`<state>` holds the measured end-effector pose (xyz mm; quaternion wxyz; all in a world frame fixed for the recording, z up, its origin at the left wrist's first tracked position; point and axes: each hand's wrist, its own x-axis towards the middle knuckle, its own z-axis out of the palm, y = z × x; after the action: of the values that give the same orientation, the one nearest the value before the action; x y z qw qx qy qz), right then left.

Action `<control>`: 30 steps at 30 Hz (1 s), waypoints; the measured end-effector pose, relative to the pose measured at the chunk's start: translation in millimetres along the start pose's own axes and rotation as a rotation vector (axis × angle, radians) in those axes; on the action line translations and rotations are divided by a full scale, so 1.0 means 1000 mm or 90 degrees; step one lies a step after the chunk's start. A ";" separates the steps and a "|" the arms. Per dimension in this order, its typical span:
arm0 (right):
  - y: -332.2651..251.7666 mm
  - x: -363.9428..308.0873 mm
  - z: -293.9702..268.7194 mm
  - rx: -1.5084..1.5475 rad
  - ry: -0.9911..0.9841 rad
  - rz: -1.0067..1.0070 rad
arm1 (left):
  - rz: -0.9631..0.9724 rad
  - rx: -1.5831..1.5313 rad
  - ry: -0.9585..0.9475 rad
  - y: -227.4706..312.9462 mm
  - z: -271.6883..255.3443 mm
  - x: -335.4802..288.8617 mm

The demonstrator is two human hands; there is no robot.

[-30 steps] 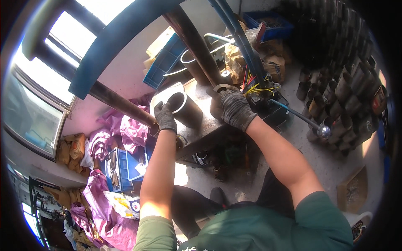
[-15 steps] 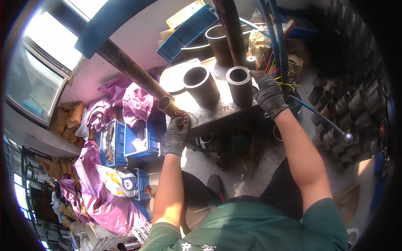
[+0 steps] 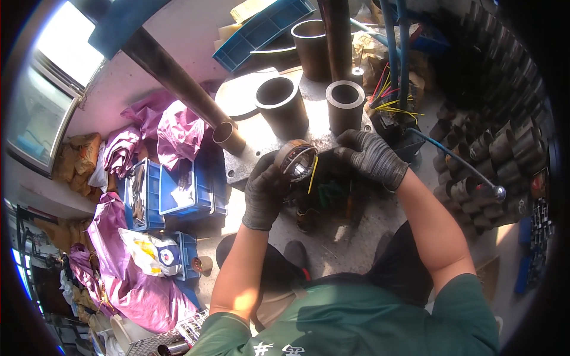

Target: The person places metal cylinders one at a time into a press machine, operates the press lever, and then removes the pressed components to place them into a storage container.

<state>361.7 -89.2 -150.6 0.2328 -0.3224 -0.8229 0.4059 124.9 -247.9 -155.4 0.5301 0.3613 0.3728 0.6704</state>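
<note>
My left hand [image 3: 265, 193], in a grey work glove, is closed around a motor stator [image 3: 298, 161], a ring with windings inside and a yellow wire trailing from it. The stator is tilted and held at the front edge of a metal table [image 3: 242, 169]. To its right my right hand [image 3: 375, 159], also gloved, hovers with fingers reaching left and slightly apart; I see nothing held in it. Beyond it stands a thick-walled metal tube [image 3: 345, 113]. Left of that is a wider metal tube [image 3: 282, 110], with another tube [image 3: 312, 56] behind.
A slanting steel pipe [image 3: 178, 83] ends in a short tube [image 3: 229, 138] at the table's left. Blue crates [image 3: 189, 204] and purple sacks [image 3: 178, 133] lie to the left. A ball-ended lever [image 3: 497, 193] juts out at right, before stacked tubes [image 3: 484, 148]. Yellow wires [image 3: 395, 108] stick up nearby.
My left hand has moved right with the stator, turning it to show its inside. My right hand has come away from the narrow tube's side, down and toward the left.
</note>
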 end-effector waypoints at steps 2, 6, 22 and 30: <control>-0.018 0.000 0.010 0.297 -0.124 0.195 | 0.031 0.155 -0.082 0.007 0.018 0.002; -0.025 -0.001 0.029 0.605 -0.166 0.087 | -0.064 0.107 -0.047 0.000 0.033 0.002; -0.021 -0.006 0.036 0.573 -0.135 0.183 | -0.104 -0.067 -0.006 -0.030 0.001 0.008; -0.025 -0.005 0.041 0.145 -0.010 0.069 | -0.040 0.019 -0.047 -0.036 0.013 0.007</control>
<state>330.5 -125.5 -153.9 0.2395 -0.3347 -0.7545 0.5112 151.5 -233.8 -180.8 0.5585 0.3819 0.3742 0.6341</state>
